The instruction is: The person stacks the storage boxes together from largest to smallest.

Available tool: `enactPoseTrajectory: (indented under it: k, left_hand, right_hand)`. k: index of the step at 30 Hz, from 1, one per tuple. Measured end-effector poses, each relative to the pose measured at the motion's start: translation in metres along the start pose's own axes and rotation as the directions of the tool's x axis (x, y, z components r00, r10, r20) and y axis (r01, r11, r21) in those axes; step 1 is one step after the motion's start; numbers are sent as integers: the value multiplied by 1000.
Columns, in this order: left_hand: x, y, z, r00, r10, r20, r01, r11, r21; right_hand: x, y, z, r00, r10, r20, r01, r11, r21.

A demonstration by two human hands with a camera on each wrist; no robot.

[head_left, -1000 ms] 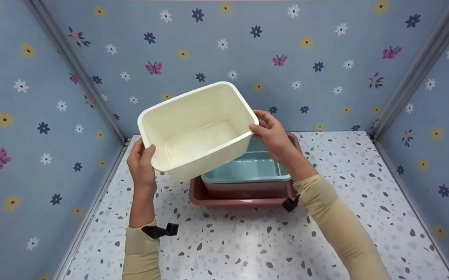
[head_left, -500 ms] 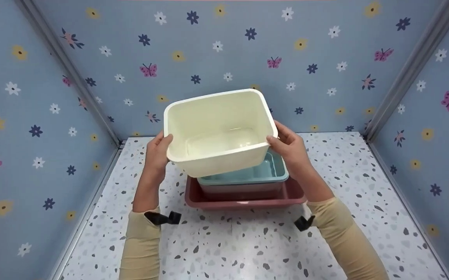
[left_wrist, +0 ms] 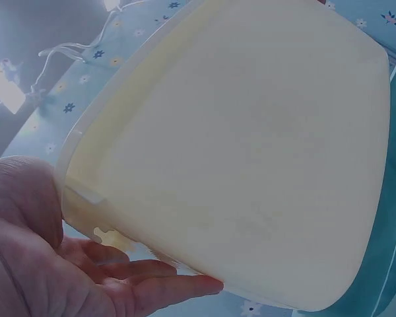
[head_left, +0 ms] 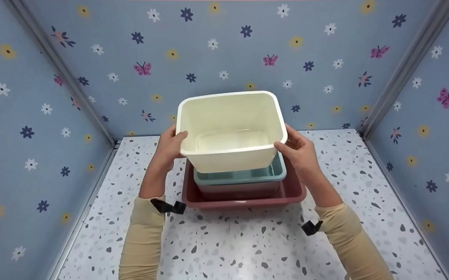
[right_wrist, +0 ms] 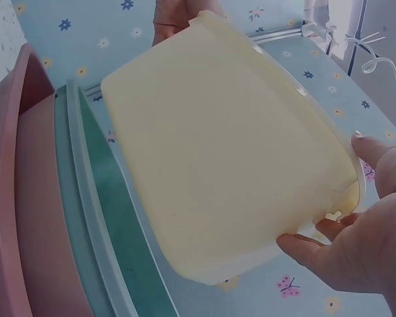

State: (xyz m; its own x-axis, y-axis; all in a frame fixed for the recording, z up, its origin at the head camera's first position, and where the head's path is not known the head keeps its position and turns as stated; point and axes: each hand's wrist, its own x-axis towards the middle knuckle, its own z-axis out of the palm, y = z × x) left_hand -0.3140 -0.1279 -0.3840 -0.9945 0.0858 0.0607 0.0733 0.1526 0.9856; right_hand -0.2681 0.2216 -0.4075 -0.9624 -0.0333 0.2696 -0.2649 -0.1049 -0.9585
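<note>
A cream plastic bin (head_left: 230,161) is held up at both short ends, its mouth tilted toward the head camera and its inside bare. My left hand (head_left: 170,144) grips the left end, thumb over the rim and fingers along the outside. At the right end my right hand (head_left: 301,154) pinches the rim the same way. Below, a teal bin (head_left: 244,180) sits inside a larger dark pink bin (head_left: 228,204); the cream bin overlaps the teal one in the head view. In the right wrist view the cream bin's underside (right_wrist: 224,158) tilts beside the teal rim (right_wrist: 96,198).
Blue flowered panels (head_left: 209,46) close in the back and both sides. The stack stands on a white speckled tabletop (head_left: 228,241), near the back panel. Black wrist mounts (head_left: 168,206) sit on both sleeves. White cables (left_wrist: 63,51) hang beyond the panel in the wrist views.
Both hands have carried the cream bin rightward, over the teal bin. Its slant has levelled out, with the right end lower than before. The stack beneath stays in place.
</note>
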Motion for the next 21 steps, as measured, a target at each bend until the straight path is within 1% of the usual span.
enactPoseTrajectory:
  k: [2,3,4,8,10,11,12,13,14,15,16,17,19,20,21]
  left_hand:
    - [2,0,3,1000,-2,-5,2,1000,-5]
    - [6,-4,4,1000,-3,-8,3,1000,-9]
    - [7,-4,5,1000,-5,-5,5,1000,-12]
    - [11,-5,11,1000,-3,12,4,999,-41]
    - [12,-6,14,999,23,39,-21,999,-43]
    - [13,-7,14,997,46,57,-43,998,-47]
    - [13,-8,14,994,80,81,-76,996,-48]
    - [14,-9,14,986,125,112,-120,991,-54]
    - [16,-10,13,974,174,148,-167,984,-61]
    - [17,-10,12,956,225,188,-216,974,-67]
    - [18,-9,12,933,275,231,-262,961,-86]
    - [20,-8,10,907,319,275,-300,948,-109]
    - [22,-5,9,855,378,356,-344,926,-156]
    - [23,-3,9,836,390,386,-352,921,-169]
    - [23,-1,9,821,396,412,-353,918,-179]
  right_hand:
    - [-1,1,-4,1000,-11,13,11,1000,-14]
    - [-1,1,-6,1000,-15,16,16,1000,-24]
    - [-2,1,-8,1000,-25,20,25,999,-40]
    - [-3,-1,-12,998,-65,27,68,987,-144]
    - [-5,-8,-11,996,-86,36,92,973,-211]
    - [-5,-12,-10,995,-95,42,102,965,-241]
    - [-6,-16,-9,993,-105,47,114,958,-262]
    - [-6,-21,-8,992,-117,52,127,951,-283]
    - [-7,-25,-7,991,-123,57,134,944,-301]
    - [-7,-29,-7,990,-128,62,141,938,-318]
    - [-6,-32,-8,989,-130,64,144,934,-328]
    - [-6,-34,-9,989,-131,66,145,930,-338]
    - [-4,-36,-12,990,-126,66,141,929,-343]
    - [-2,-34,-15,991,-117,66,133,931,-339]
    - [0,-32,-18,992,-109,64,124,936,-331]
